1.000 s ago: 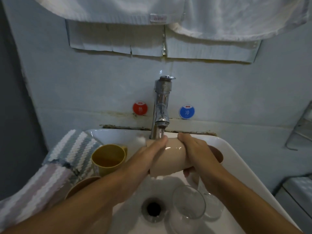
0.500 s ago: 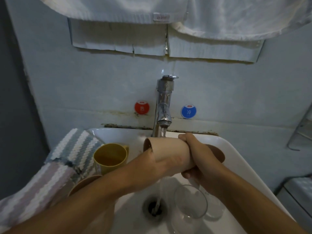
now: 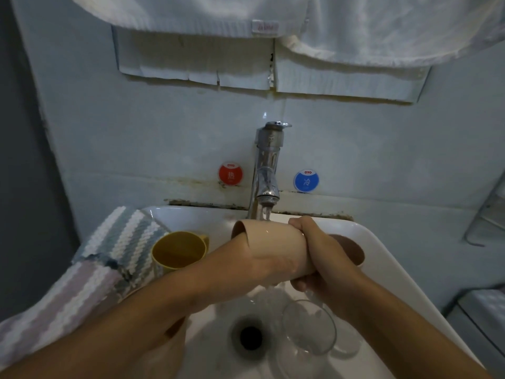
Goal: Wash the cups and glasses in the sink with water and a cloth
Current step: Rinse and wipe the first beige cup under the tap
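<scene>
My right hand (image 3: 325,258) grips the closed end of a beige cup (image 3: 276,247), which lies sideways under the tap (image 3: 267,170). Water from the tap runs onto the cup and down into the white sink (image 3: 396,269). My left hand (image 3: 259,261) reaches into the cup's open mouth at the left, so its fingers are hidden inside. A striped cloth (image 3: 117,250) hangs over the sink's left rim, apart from both hands. In the basin stand a yellow mug (image 3: 177,250), a brown cup (image 3: 352,250) behind my right hand, and a clear glass (image 3: 308,326).
A second clear glass (image 3: 347,346) lies beside the first, near the drain (image 3: 250,337). Another beige cup (image 3: 172,351) shows under my left forearm. White towels (image 3: 191,15) hang above. Red (image 3: 230,173) and blue (image 3: 306,180) stickers flank the tap.
My left hand slid from lying along the top of the beige cup into its open mouth. The cup shifted left under the running water.
</scene>
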`<action>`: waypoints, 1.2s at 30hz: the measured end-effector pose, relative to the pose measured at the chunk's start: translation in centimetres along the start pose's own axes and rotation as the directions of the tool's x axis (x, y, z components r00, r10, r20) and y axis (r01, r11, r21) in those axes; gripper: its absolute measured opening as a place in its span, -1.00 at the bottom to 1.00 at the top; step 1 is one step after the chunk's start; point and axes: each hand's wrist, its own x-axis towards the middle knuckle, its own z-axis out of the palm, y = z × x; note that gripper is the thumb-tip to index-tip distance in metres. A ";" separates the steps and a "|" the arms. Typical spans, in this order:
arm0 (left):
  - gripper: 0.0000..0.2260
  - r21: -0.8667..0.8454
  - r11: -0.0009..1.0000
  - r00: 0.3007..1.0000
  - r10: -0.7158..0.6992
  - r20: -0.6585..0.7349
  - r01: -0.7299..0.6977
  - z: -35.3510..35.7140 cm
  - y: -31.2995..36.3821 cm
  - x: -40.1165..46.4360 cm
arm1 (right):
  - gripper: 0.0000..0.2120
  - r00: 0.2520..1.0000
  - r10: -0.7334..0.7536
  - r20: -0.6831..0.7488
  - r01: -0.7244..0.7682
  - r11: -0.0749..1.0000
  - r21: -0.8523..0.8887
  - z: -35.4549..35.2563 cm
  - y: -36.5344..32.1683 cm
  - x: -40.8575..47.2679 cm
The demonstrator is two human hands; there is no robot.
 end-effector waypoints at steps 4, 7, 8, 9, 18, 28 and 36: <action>-0.44 0.061 0.994 0.996 -0.089 -0.029 0.091 -0.6 -0.1 -0.8 | -0.69 1.000 -0.012 -0.018 0.011 0.999 -0.031 0.1 0.1 0.0; -0.81 0.118 0.983 0.989 -0.136 -0.058 0.142 -0.7 -0.7 -1.1 | -0.68 1.000 -0.009 -0.009 0.009 0.999 -0.048 0.2 0.1 -0.1; -0.82 0.090 0.983 0.984 -0.154 -0.087 0.162 -0.5 -0.9 -1.1 | -0.69 1.000 -0.009 -0.017 0.008 0.999 -0.054 0.2 0.1 -0.1; -0.84 0.042 0.986 0.982 -0.159 -0.107 0.164 -0.4 -0.8 -1.0 | -0.71 0.999 -0.010 -0.039 0.007 0.998 -0.061 0.2 0.1 -0.1; -0.27 0.186 0.918 0.863 -0.238 -0.446 0.349 0.2 -1.0 -1.8 | -0.64 0.919 -0.378 -0.113 0.285 0.834 -0.472 -0.8 1.0 1.5; -0.49 0.664 0.678 0.932 -0.088 -0.353 0.316 1.6 -0.8 -2.3 | -0.38 0.895 -0.442 0.061 0.368 0.653 -0.662 -0.3 1.5 1.5; -0.62 0.454 0.823 0.923 -0.204 -0.327 0.343 0.2 -2.0 -1.7 | -0.37 0.914 -0.330 0.237 0.406 0.735 -0.543 -0.6 1.4 1.5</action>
